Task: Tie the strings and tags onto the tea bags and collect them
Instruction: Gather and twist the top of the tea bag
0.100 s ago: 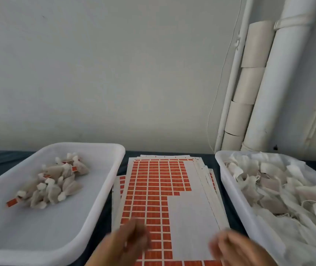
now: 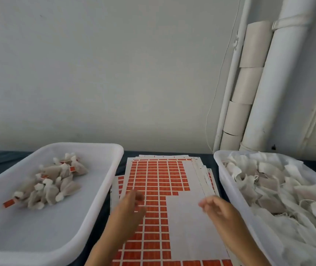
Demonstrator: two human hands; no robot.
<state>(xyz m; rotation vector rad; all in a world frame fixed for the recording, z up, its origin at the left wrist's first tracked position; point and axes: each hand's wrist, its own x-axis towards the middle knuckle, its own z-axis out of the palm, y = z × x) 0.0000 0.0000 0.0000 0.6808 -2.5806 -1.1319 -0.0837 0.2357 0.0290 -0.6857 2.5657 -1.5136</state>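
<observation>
Across the bottom of the frame, a dark table (image 2: pixel 207 160) stands against a pale wall (image 2: pixel 115 64), with white pipes (image 2: pixel 272 83) at the upper right. A stack of orange tag sheets (image 2: pixel 159 179) lies in the middle. The white tray on the left (image 2: pixel 95 198) holds tied tea bags (image 2: pixel 51 181). The tray on the right (image 2: pixel 228 189) is full of loose tea bags (image 2: pixel 280 189). Both hands hover over the sheets, blurry. The left hand (image 2: pixel 128 214) and right hand (image 2: pixel 220 214) have loose, slightly bent fingers and hold nothing.
</observation>
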